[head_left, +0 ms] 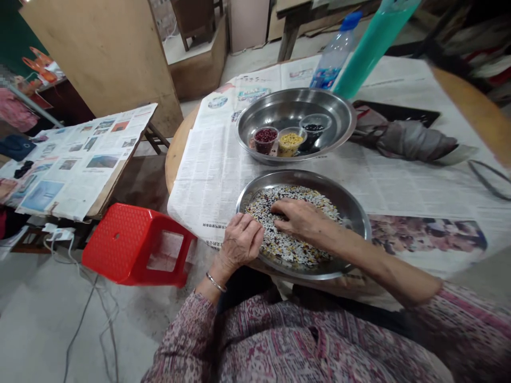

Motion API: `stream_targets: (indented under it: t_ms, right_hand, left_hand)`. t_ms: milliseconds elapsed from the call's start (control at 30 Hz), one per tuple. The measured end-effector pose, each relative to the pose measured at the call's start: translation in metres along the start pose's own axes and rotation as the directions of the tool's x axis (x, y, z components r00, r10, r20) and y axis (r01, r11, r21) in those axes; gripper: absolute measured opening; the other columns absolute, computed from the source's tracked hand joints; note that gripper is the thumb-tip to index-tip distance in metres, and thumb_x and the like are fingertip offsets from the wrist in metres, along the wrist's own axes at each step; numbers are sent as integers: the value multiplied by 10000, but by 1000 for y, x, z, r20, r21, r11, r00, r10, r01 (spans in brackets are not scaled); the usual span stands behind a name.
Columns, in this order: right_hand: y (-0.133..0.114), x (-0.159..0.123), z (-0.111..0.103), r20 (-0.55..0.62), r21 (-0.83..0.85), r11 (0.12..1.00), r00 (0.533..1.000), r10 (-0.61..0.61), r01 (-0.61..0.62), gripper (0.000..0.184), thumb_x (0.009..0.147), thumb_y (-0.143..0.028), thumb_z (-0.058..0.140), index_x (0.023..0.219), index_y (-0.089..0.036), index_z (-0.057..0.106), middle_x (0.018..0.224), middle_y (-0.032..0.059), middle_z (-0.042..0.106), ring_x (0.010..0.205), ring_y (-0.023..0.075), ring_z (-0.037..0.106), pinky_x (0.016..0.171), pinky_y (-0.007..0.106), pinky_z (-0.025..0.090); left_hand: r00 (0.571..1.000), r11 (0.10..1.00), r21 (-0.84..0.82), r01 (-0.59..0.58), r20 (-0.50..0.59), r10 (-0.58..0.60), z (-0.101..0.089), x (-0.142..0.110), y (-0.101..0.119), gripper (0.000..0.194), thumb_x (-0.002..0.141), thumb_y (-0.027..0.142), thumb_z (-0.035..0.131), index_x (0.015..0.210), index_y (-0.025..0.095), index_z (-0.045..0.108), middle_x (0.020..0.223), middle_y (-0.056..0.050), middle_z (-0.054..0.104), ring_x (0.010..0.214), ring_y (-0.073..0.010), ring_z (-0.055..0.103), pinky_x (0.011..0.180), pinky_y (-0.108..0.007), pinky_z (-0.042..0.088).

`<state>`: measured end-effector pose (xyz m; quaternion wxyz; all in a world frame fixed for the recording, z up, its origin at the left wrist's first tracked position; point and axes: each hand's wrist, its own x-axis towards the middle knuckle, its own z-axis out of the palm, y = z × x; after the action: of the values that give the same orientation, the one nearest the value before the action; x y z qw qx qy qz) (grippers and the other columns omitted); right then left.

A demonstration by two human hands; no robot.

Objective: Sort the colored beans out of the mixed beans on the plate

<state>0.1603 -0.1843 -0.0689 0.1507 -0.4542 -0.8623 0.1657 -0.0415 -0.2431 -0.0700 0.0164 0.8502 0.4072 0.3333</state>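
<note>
A steel pan near the table's front edge holds a spread of mixed beans and grains. My right hand lies palm down in the mix, its fingertips curled and pressed into the beans at the left. My left hand is curled in a loose fist at the pan's left rim, resting on it; what it holds, if anything, is hidden. A second steel pan farther back carries three small cups: red beans, yellow grains and dark beans.
Newspaper covers the round table. A water bottle, a teal cylinder, a grey folded umbrella and a black tray lie at the back right. A red plastic stool stands left, beside a newspaper-covered low table.
</note>
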Motion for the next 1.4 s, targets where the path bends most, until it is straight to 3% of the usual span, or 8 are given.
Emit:
stream_targets:
  t_ms: [200, 367, 567, 800, 900, 1167, 1300, 1400]
  right_hand:
    - [-17, 14, -1, 34, 8, 999, 999, -34, 34, 128, 798, -150, 518, 766, -202, 630, 808, 81, 669, 775, 203, 597, 742, 307, 421]
    - [-21, 15, -15, 133, 168, 984, 991, 32, -54, 134, 726, -130, 536, 693, -207, 641, 684, 27, 661, 661, 169, 575, 660, 285, 405]
    - [-13, -28, -28, 142, 251, 967, 986, -86, 48, 146, 773, -111, 527, 731, -201, 634, 722, 41, 673, 657, 163, 589, 654, 290, 423]
    - [7, -69, -9, 60, 110, 966, 969, -240, 233, 233, 893, -87, 451, 806, -205, 631, 814, 50, 653, 686, 159, 622, 639, 273, 462]
    - [6, -62, -4, 78, 24, 970, 967, -241, 240, 271, 909, -68, 444, 884, -205, 677, 834, 59, 663, 721, 174, 645, 640, 279, 487]
    - [6, -22, -4, -191, -133, 979, 965, -181, 157, 281, 944, -168, 469, 1138, -189, 672, 1128, 116, 683, 1061, 251, 639, 878, 377, 550]
    - [-6, -14, -4, -164, -128, 983, 975, -151, 131, 308, 904, -245, 576, 1197, -183, 650, 1190, 146, 653, 1104, 305, 594, 882, 443, 542]
    - [-16, -11, 1, -86, -81, 982, 981, -175, 168, 210, 874, -164, 574, 1064, -184, 659, 1074, 131, 650, 1022, 276, 598, 831, 393, 533]
  left_hand:
    - [1000, 1000, 29, 1, 29, -2, 2, -1, -1, 359, 1049, 239, 331, 790, 179, 572, 796, -62, 607, 814, -205, 558, 811, -388, 520]
    - [999, 999, 42, -3, 33, 2, 3, -3, -2, 356, 1046, 239, 334, 804, 170, 586, 802, -65, 610, 825, -204, 566, 829, -386, 522]
    - [1000, 1000, 22, 0, 28, -1, 1, -2, -1, 349, 1048, 233, 344, 795, 164, 574, 807, -67, 612, 828, -197, 567, 833, -377, 520]
    - [1000, 1000, 7, -17, -20, 17, 0, -1, -1, 331, 1043, 215, 351, 792, 175, 563, 778, -52, 624, 782, -188, 561, 794, -376, 527]
    - [1000, 1000, 7, -14, -28, 14, 0, -1, 0, 321, 1039, 206, 360, 792, 176, 563, 772, -50, 626, 781, -187, 566, 796, -378, 532]
    - [1000, 1000, 10, -8, 3, 8, 0, -4, -1, 310, 1029, 196, 369, 805, 170, 581, 788, -57, 640, 791, -190, 576, 787, -381, 528]
    - [999, 1000, 5, -1, 37, 0, -1, -5, 0, 296, 1026, 204, 377, 817, 170, 585, 797, -58, 642, 806, -194, 578, 788, -384, 527]
    - [1000, 1000, -3, 16, 26, -16, -2, -5, 1, 290, 1024, 210, 388, 809, 171, 579, 797, -56, 634, 796, -189, 567, 779, -374, 525]
